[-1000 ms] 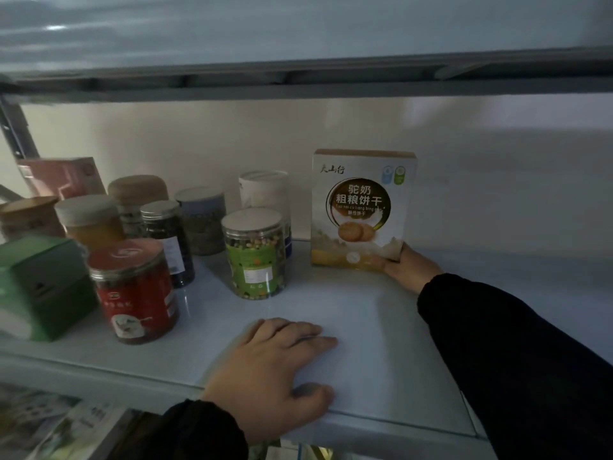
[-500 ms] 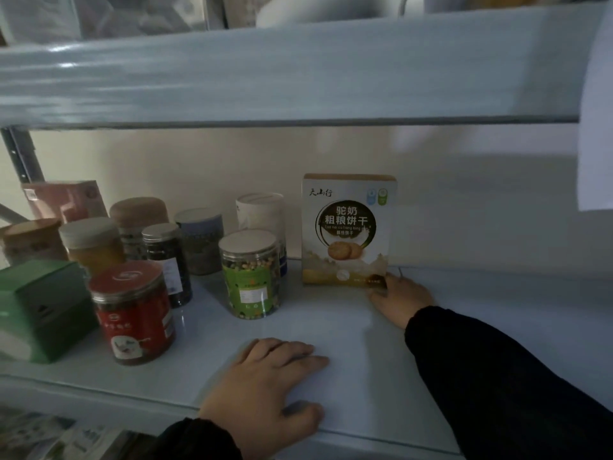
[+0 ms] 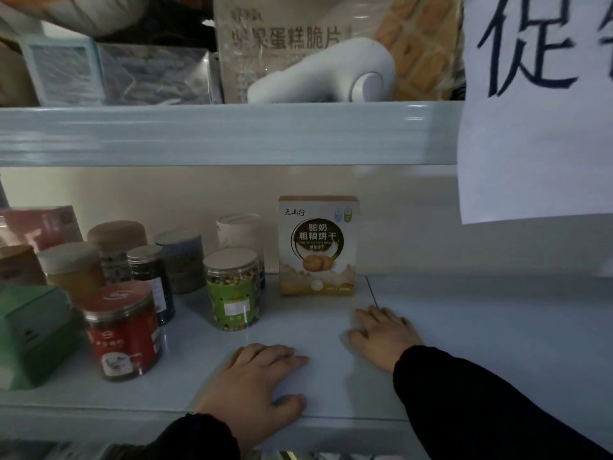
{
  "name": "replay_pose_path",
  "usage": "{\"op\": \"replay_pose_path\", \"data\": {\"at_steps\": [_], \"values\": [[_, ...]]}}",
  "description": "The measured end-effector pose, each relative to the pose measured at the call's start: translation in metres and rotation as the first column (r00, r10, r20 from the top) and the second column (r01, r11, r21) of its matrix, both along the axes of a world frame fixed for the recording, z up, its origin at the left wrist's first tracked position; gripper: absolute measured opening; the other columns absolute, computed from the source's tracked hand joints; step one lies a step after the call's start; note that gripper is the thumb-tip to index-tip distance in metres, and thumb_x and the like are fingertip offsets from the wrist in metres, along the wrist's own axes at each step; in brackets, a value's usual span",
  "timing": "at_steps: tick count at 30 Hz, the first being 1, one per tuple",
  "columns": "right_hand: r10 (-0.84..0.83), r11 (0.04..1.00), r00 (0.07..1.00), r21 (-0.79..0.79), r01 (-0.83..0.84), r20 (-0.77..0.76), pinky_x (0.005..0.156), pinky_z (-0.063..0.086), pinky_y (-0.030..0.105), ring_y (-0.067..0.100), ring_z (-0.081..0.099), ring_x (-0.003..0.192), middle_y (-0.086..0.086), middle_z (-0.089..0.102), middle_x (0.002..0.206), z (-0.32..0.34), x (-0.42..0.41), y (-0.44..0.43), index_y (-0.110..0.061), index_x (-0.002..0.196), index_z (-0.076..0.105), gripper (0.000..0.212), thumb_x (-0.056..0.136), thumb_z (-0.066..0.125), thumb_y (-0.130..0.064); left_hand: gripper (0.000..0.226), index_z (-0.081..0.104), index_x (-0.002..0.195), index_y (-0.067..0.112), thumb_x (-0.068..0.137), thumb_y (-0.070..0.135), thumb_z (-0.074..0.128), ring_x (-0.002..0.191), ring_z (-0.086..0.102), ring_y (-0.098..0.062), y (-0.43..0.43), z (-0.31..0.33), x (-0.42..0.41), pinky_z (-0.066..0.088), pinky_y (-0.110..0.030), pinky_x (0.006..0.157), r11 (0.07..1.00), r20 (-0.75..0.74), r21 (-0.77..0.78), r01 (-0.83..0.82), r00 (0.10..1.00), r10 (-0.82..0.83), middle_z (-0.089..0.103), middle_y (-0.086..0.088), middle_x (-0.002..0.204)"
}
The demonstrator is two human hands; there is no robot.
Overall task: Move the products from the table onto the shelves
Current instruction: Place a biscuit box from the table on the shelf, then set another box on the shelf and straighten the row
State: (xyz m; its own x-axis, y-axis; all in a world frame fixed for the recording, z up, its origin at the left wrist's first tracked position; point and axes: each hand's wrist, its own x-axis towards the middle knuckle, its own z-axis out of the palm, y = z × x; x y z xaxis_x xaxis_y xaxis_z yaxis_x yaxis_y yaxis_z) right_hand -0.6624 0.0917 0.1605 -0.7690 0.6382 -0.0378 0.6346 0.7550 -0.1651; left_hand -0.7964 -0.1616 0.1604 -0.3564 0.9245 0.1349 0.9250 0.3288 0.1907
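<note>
— On the lower shelf point(image 3: 464, 327), what is standing at the back?

— A biscuit box point(image 3: 318, 245) is standing upright against the back wall, its front facing outward. It is sitting just right of a white tube point(image 3: 238, 230) and a green-label jar point(image 3: 234, 290).

— Is anyone holding it?

— No. The right hand point(image 3: 384, 336) is lying palm down on the shelf, near the box's front right corner but apart from it. Its fingers are stretching out flat and gripping nothing.

— And the left hand?

— The left hand point(image 3: 255, 390) is resting palm down near the shelf's front edge. Its fingers are lying spread and relaxed, with the thumb along the edge, and it is holding nothing either. Both arms are wearing dark sleeves.

— What is sitting further left?

— Jars are crowding that side. A red jar point(image 3: 122, 333) is standing nearest the front, and a green box point(image 3: 30, 333) is sitting beside it at the far left. Several darker jars are standing behind them, their labels too dim to read.

— Anything above?

— An upper shelf point(image 3: 232, 134) is carrying packaged goods and a white device point(image 3: 325, 74). A paper sign point(image 3: 530, 111) with large dark characters is hanging over its right end.
</note>
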Motion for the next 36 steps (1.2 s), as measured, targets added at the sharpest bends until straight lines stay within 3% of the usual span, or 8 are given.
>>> {"op": "replay_pose_path", "data": {"at_steps": [4,12,17,24,29,33,36], "values": [[-0.013,1.0,0.999,-0.004,0.013,0.032,0.125,0.002,0.048,0.023,0.001,0.158,0.0,0.001,0.172,0.003,0.019,-0.032,-0.032,0.164,0.007,0.074,0.1,0.018,-0.067,0.073,0.027,0.147,0.059,0.077,0.079,0.027,0.14,0.018,0.0,-0.001,0.002,0.001,0.012,-0.022,0.119,1.0,0.01,-0.015,-0.003,1.0,0.003,0.024,0.034,0.153],[-0.044,0.999,0.998,-0.021,0.045,0.041,0.125,0.002,0.049,0.02,-0.002,0.158,-0.001,-0.003,0.172,0.0,0.059,-0.089,-0.035,0.163,0.005,0.071,0.101,0.02,-0.066,0.062,0.03,0.152,0.045,0.093,0.062,0.037,0.143,0.024,-0.012,0.0,0.0,0.012,0.017,-0.031,0.12,0.996,-0.038,0.004,-0.084,0.996,0.084,0.028,0.019,0.159],[-0.074,0.997,0.996,0.032,0.076,-0.054,0.121,0.012,0.045,0.017,0.011,0.155,-0.005,0.012,0.171,0.005,0.067,-0.108,-0.036,0.161,0.019,0.068,0.099,0.026,-0.064,0.061,0.023,0.155,0.045,0.096,0.058,0.029,0.147,0.021,-0.018,-0.005,0.002,0.018,0.015,-0.039,0.121,0.992,-0.027,-0.043,-0.12,0.992,0.119,0.023,0.013,0.163],[-0.048,0.997,0.997,0.05,0.05,-0.057,0.119,0.018,0.048,0.019,0.016,0.154,-0.003,0.018,0.169,0.007,0.072,-0.108,-0.036,0.158,0.025,0.067,0.097,0.026,-0.064,0.056,0.02,0.156,0.046,0.1,0.051,0.02,0.152,0.014,-0.016,-0.006,-0.004,0.033,0.008,-0.052,0.122,0.966,0.004,-0.065,-0.251,0.968,0.251,0.017,0.011,0.166],[-0.001,0.998,1.0,0.056,0.003,-0.029,0.122,0.013,0.045,0.018,0.011,0.156,-0.002,0.013,0.17,0.002,0.084,-0.111,-0.035,0.16,0.019,0.066,0.101,0.02,-0.064,0.053,0.023,0.156,0.038,0.105,0.047,0.016,0.152,0.015,-0.016,-0.021,-0.012,0.055,0.01,-0.044,0.123,0.965,-0.044,0.044,-0.259,0.964,0.261,0.021,0.009,0.165],[0.02,0.992,0.995,0.127,-0.008,-0.095,0.123,0.011,0.038,0.015,0.012,0.155,-0.003,0.015,0.17,-0.007,0.113,-0.132,-0.033,0.16,0.017,0.061,0.105,0.021,-0.058,0.065,0.016,0.159,0.03,0.099,0.055,0.021,0.153,0.008,-0.02,-0.043,-0.03,0.084,0.002,-0.042,0.124,0.962,-0.137,0.036,-0.271,0.952,0.273,0.014,0.005,0.167],[0.035,0.994,0.997,0.107,-0.028,-0.065,0.127,0.001,0.039,0.017,-0.002,0.157,-0.002,0.002,0.172,-0.017,0.143,-0.146,-0.029,0.163,0.004,0.079,0.098,0.033,-0.063,0.083,0.0,0.16,0.017,0.093,0.055,0.029,0.154,-0.003,-0.031,-0.053,-0.032,0.107,0.003,-0.049,0.125,0.935,-0.184,-0.086,-0.344,0.928,0.324,-0.001,-0.006,0.168]]}}
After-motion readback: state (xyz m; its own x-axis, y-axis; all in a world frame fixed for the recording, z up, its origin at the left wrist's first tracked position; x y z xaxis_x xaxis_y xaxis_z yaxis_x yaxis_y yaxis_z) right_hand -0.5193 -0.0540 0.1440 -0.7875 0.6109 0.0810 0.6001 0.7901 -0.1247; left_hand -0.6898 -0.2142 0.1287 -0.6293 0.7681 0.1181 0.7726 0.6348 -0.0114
